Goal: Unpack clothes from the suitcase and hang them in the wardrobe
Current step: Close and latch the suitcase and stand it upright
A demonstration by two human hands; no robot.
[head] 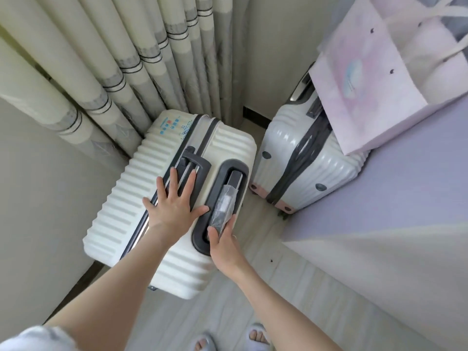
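Beside the curtain (106, 72), the white suitcase (141, 198) is standing upright on the floor, still zipped. Left hand (174, 201) is pressing flat on top, fingers spread wide; right hand (222, 239) is pinching the wrapped pull handle (225, 206). Prob. step 1: next, pull it out & lay it down. A 2nd suitcase (298, 158) w/ a paper bag (374, 79) and the bed (405, 186) are crowding the right side.

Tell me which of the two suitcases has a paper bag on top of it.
The silver-grey suitcase on the right, by the bed, carries the pink paper bag. The cream ribbed suitcase under both hands carries nothing.
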